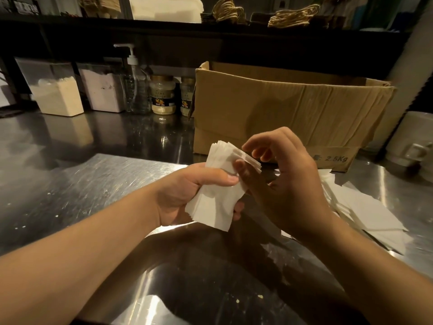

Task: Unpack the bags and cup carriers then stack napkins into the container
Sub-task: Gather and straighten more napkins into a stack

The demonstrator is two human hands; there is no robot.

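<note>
Above the steel bench [77,184], the left hand [187,195] grips a wad of white napkins [218,191], thumb curled across its front; the thin square sheets are fanned unevenly at the top, their edges stepped and slightly ragged. The right hand [281,181] pinches the upper corner of the wad between thumb and curled fingers. More napkins [365,207] lie loose and overlapping on the bench to the right. An open cardboard box [288,109] stands just behind the hands, with jars [162,93] and a pump bottle [136,83] to its left.
</note>
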